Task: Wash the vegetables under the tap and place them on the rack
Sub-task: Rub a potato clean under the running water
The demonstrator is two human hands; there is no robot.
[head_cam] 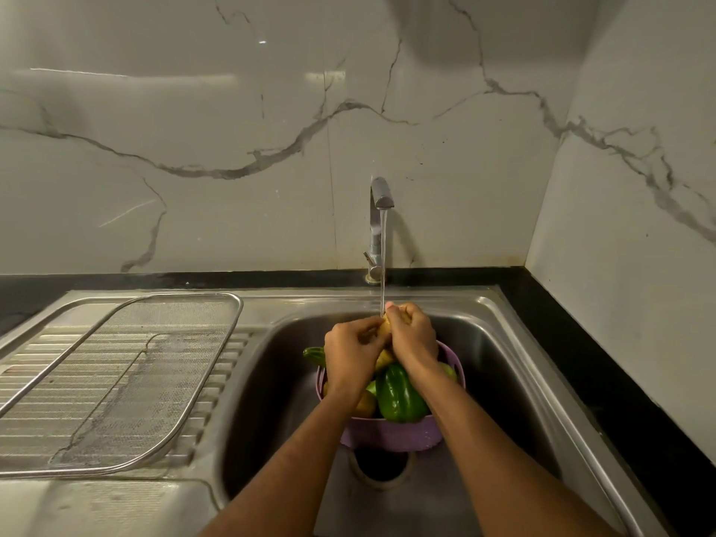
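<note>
Water runs from the steel tap point(381, 195) onto a yellow-brown potato point(384, 329), which my left hand point(350, 350) and my right hand point(412, 335) both grip over the sink. Most of the potato is hidden by my fingers. Below my hands a purple colander point(391, 434) stands in the sink basin point(279, 381). It holds a green bell pepper point(397, 395), more potatoes point(366, 405) and a green cucumber point(314, 355) sticking out at its left. The wire mesh rack point(116, 381) lies on the draining board to the left, with nothing on it.
The sink drain point(381, 468) opens just in front of the colander. A black counter point(581, 362) runs along the right side and the back. Marble-look wall tiles point(232, 149) rise behind and to the right.
</note>
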